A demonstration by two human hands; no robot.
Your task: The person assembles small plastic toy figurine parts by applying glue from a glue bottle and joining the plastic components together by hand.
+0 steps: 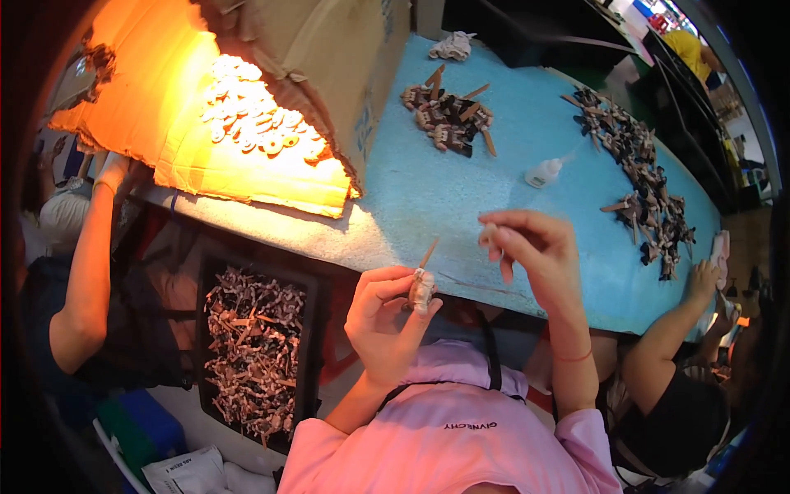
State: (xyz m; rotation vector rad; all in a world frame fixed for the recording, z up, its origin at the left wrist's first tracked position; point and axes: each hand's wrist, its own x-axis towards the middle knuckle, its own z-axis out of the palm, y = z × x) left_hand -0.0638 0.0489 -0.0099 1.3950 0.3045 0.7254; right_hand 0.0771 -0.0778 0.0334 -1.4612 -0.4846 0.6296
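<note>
My left hand (pixel 385 317) grips a small grey figurine (pixel 422 288) with a thin brown stick standing out of its top, held just off the near edge of the blue table (pixel 461 189). My right hand (pixel 535 247) hovers a little to the right of it, fingers pinched on a small pale piece (pixel 491 235) too small to make out. A black tray (pixel 309 329) full of similar brown and grey figurines sits low at my left.
A small white glue bottle (pixel 543 173) stands on the table. Figurine piles lie at the far middle (pixel 448 119) and along the right (pixel 642 181). A lit cardboard box (pixel 329 49) holds white parts (pixel 255 119). Other people's arms reach in at left (pixel 86 263) and right (pixel 679 317).
</note>
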